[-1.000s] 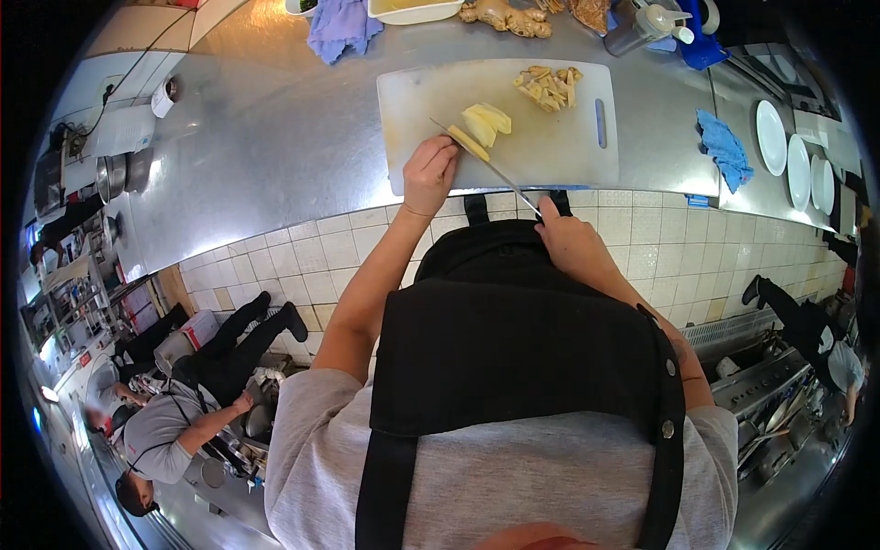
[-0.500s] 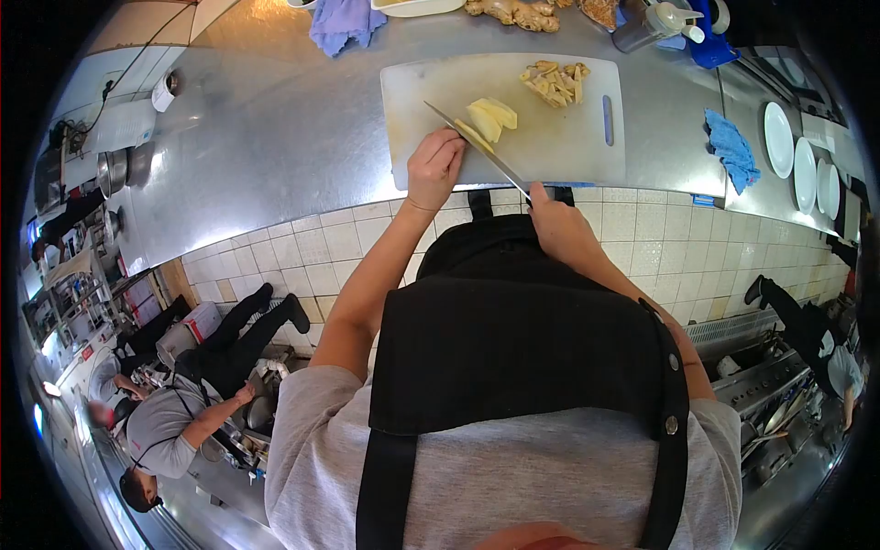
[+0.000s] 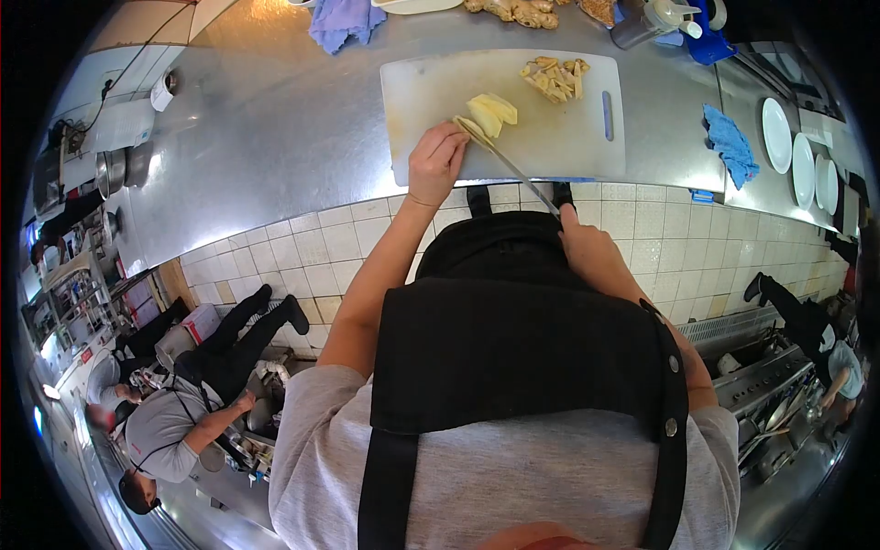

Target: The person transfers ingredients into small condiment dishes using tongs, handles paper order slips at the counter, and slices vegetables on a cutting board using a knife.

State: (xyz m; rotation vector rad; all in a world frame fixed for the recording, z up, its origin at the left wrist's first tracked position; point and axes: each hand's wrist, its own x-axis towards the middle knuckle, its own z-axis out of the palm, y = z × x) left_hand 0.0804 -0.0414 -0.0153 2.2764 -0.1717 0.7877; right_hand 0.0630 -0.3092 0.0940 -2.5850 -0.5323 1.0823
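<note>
On a white cutting board (image 3: 417, 87), my left hand (image 3: 434, 167) has its curled fingertips pressed on a piece of peeled ginger (image 3: 469, 127). A long knife (image 3: 524, 178) is in my right hand (image 3: 594, 246), which is closed around its handle beyond the board's near edge. The blade slants from there toward my left fingertips, its front part against the ginger. Just past the blade lie pale yellow ginger slices (image 3: 494, 111), partly overlapping. Farther right on the board is a pile of smaller ginger pieces and trimmings (image 3: 555, 80).
Unpeeled ginger (image 3: 518, 12), a purple cloth (image 3: 343, 23) and a clear pump bottle (image 3: 639, 27) sit along the counter's far side. At right are a blue cloth (image 3: 731, 147) and several white plates (image 3: 777, 136). Co-workers (image 3: 174, 431) stand at left and far right.
My right hand has drawn the knife back toward my body and to the right, so its tip now lies near my left fingertips. My left hand has barely moved.
</note>
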